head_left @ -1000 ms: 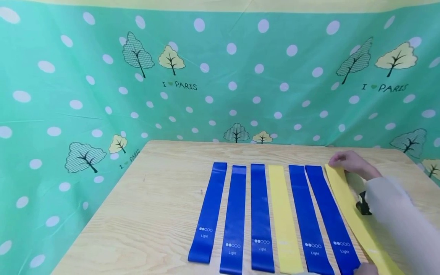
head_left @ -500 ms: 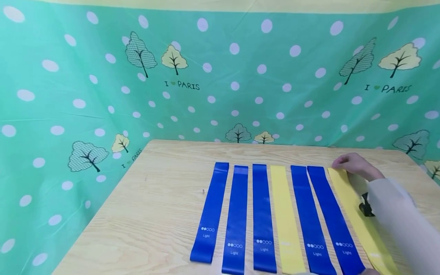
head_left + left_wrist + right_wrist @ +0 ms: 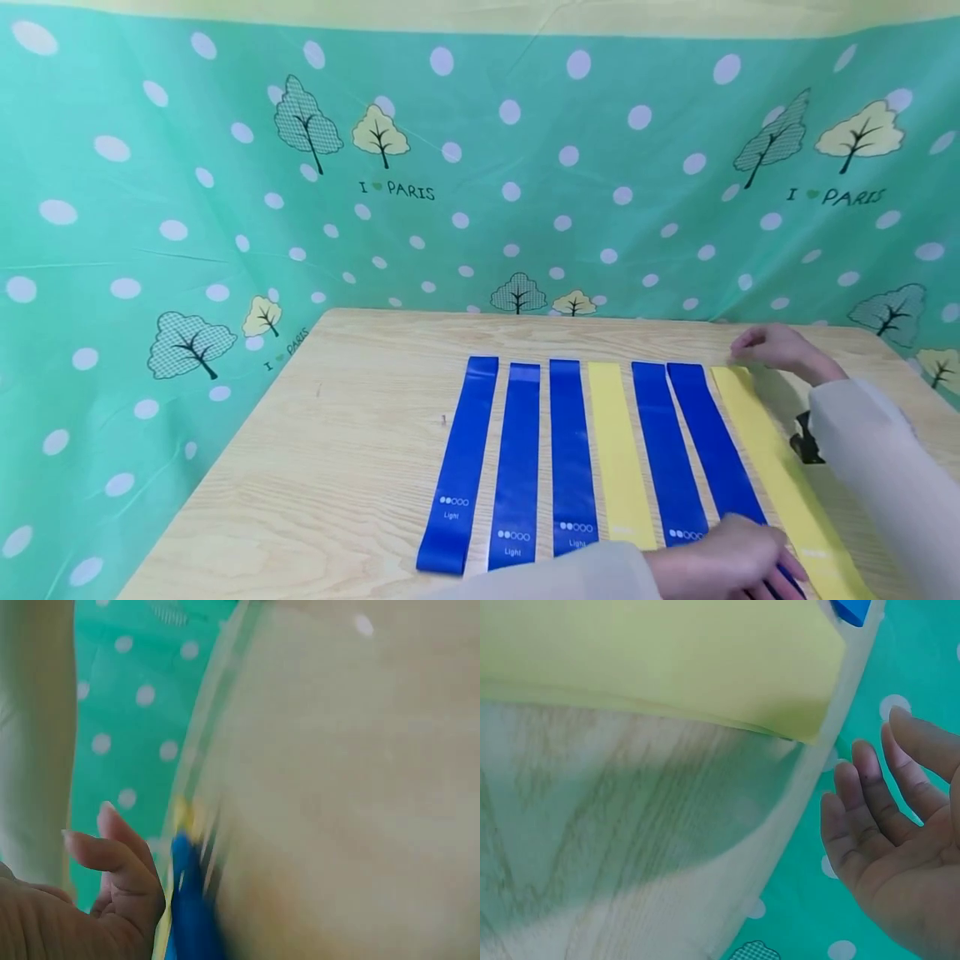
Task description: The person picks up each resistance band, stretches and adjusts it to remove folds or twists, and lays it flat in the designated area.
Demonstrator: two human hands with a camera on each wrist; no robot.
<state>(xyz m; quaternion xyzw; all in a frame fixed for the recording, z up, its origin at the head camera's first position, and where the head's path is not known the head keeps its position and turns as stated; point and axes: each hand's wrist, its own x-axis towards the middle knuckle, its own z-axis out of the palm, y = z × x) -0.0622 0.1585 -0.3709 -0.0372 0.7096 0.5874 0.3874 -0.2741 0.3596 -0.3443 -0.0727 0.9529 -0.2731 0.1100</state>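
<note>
Flat resistance bands lie side by side on the table, several blue and two yellow. My right hand (image 3: 783, 350) hovers just beyond the far end of the rightmost yellow band (image 3: 776, 467), its fingers loosely bent. In the right wrist view that hand (image 3: 907, 840) holds nothing and is apart from the band's end (image 3: 705, 660). Across the near end of the rightmost blue band (image 3: 716, 442) reaches my left hand (image 3: 723, 557), covering its printed mark. The left wrist view shows this hand (image 3: 112, 892) with loosely bent fingers and nothing in them.
Further left lie a yellow band (image 3: 618, 450) and more blue bands, such as the leftmost blue band (image 3: 461, 458). The wooden table (image 3: 300, 467) backs onto a green dotted curtain (image 3: 420, 275). A black piece (image 3: 806, 437) shows by the right cuff.
My right hand has let go of the yellow band's far end and lifted slightly away. My left hand has come up from the bottom edge, over the near ends of the bands.
</note>
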